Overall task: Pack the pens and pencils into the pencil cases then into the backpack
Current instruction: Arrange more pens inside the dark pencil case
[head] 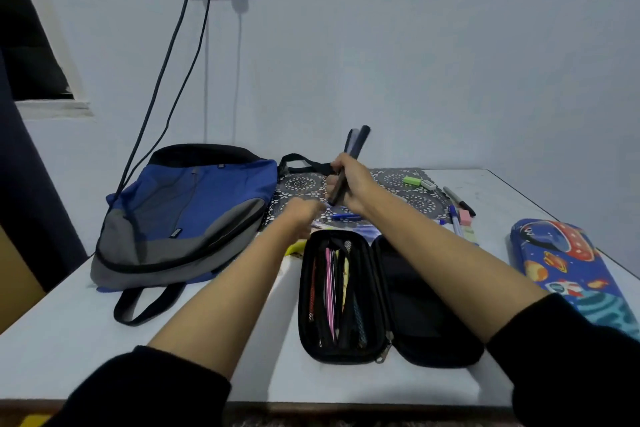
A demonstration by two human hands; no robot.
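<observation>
Both arms are stretched forward over a white table (69, 340). A bundle of dark pens (358, 142) is gripped in the right hand (349, 184), with the fingers curled round the lower part of the shafts. The bundle is held above a patterned mat (398, 180) and tilted with its upper end away from the person. How many pens are held cannot be told because of blur. The left hand (304, 215) is seen lower, over the near edge of the mat and close to a blue pen (346, 217) lying there. It is blurred, and whether anything is grasped in it cannot be told.

A black pencil case (346, 354) is laid open flat near the front of the table, between the forearms. Its left half is filled with pencils (329, 288), among them a pink one, laid lengthwise. Its right half is dark, and its contents cannot be made out. A blue and grey backpack (187, 215) is laid flat to the left of the case. A second pencil case (568, 263), printed with planets and a rocket, is placed closed at the right edge.

On the far right part of the mat a green eraser (412, 179) and a white eraser (428, 184) are set side by side. A black marker (459, 201) and a pink eraser (464, 217) are found by the mat's right edge.
</observation>
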